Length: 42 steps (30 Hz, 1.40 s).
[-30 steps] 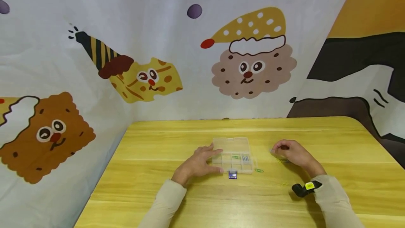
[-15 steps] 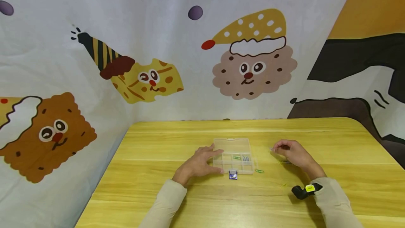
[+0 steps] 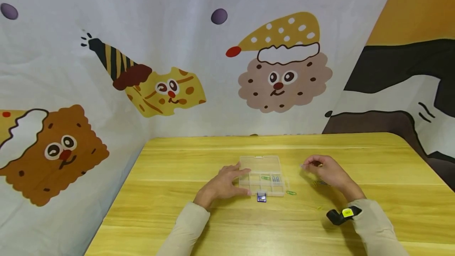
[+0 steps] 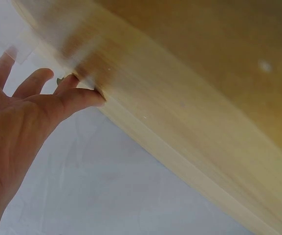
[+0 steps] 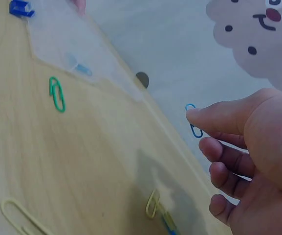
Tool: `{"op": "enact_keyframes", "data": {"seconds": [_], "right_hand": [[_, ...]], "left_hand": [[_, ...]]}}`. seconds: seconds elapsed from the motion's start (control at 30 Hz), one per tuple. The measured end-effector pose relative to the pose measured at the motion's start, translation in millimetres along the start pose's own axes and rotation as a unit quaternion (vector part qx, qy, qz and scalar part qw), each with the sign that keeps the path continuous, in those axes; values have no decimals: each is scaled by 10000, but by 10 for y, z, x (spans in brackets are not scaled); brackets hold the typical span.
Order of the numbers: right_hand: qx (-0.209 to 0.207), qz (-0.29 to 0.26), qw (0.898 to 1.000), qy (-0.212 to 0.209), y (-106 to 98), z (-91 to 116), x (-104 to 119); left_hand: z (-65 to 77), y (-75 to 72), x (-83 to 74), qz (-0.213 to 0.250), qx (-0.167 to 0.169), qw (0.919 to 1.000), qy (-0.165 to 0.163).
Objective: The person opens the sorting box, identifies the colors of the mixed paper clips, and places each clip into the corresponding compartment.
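In the head view a clear plastic box (image 3: 259,164) with several compartments lies with its lid raised. Spread along the box's left side is my left hand (image 3: 220,183), thumb at the near edge and fingers towards the lid. A green paper clip (image 3: 265,177) and blue paper clips (image 3: 275,179) lie inside. My right hand (image 3: 328,169), to the right of the box and raised above the table, pinches a blue paper clip (image 5: 194,128) between thumb and index finger. Its other fingers curl loosely, as the right wrist view shows.
A green paper clip (image 5: 57,95) lies just right of the box. Yellow paper clips (image 5: 153,203) and a blue one lie beneath my right hand, with another yellow paper clip (image 3: 319,208) nearer. A small blue piece (image 3: 261,197) sits at the box's front edge.
My right hand has lifted slightly and shifted a little left towards the box, with the blue paper clip in its fingertips. My left hand stays at the box.
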State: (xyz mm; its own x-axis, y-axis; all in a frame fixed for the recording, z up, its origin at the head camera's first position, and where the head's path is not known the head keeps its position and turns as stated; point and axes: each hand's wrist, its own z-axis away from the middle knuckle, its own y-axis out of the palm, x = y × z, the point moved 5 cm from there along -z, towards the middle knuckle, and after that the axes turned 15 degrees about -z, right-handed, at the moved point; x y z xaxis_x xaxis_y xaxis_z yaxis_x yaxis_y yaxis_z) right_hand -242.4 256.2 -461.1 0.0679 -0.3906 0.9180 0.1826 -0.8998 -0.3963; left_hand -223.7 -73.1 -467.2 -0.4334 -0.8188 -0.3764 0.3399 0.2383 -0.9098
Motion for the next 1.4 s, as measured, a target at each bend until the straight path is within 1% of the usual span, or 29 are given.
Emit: {"op": "enact_keyframes", "data": {"seconds": [0.17,0.4,0.63,0.8,1.03,1.2,1.4], "right_hand": [[17,62,9998,-195,28,-9,90],[7,62,9992,-400,100,-51,203],[138,-3,9979,-636,190,-68,422],[305,-53,9962,-813,282,-74,522],[440,-179,9943,-952,410,-95,580],[512,-170,9933,-1024,481,-109,592],[607,-296,9944,-808,577,-128,559]], "left_hand": [[3,5,6,-31,11,10000,-25],[12,-12,-8,-9,-2,10000,46],[7,-7,-4,-2,-14,10000,74],[5,-9,-2,-8,-18,10000,76],[-1,-5,7,-20,-31,10000,67],[-3,-3,10,-11,-19,10000,61],[4,4,18,-19,9,10000,43]]}}
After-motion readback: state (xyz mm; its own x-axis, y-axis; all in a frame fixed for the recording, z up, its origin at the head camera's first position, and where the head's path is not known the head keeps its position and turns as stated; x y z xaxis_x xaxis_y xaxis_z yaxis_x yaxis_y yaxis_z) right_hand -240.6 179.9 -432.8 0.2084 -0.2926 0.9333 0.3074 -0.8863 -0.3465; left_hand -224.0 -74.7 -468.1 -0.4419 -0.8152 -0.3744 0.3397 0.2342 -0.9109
